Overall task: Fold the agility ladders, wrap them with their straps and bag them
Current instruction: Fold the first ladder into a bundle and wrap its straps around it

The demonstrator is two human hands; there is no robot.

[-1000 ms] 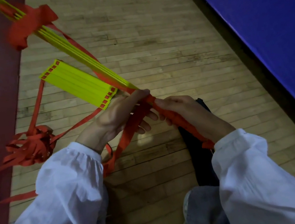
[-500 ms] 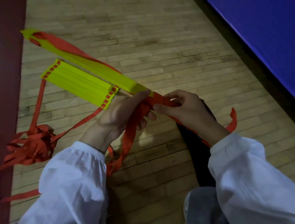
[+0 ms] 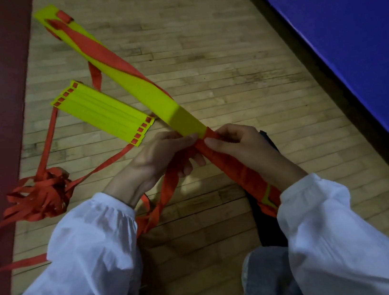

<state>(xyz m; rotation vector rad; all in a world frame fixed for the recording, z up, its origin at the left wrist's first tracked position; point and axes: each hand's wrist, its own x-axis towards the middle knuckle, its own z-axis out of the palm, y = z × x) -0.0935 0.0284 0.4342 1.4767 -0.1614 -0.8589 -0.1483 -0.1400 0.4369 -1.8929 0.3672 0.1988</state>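
Over the floor, the left hand curls round the folded ladder and its loose strap. The right hand pinches the wrapped end. Rungs look light and stiff, the strap floppy: grip at the wrap.

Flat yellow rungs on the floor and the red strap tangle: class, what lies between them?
In the head view, two red straps cross bare wooden floor from the rungs to the tangle.
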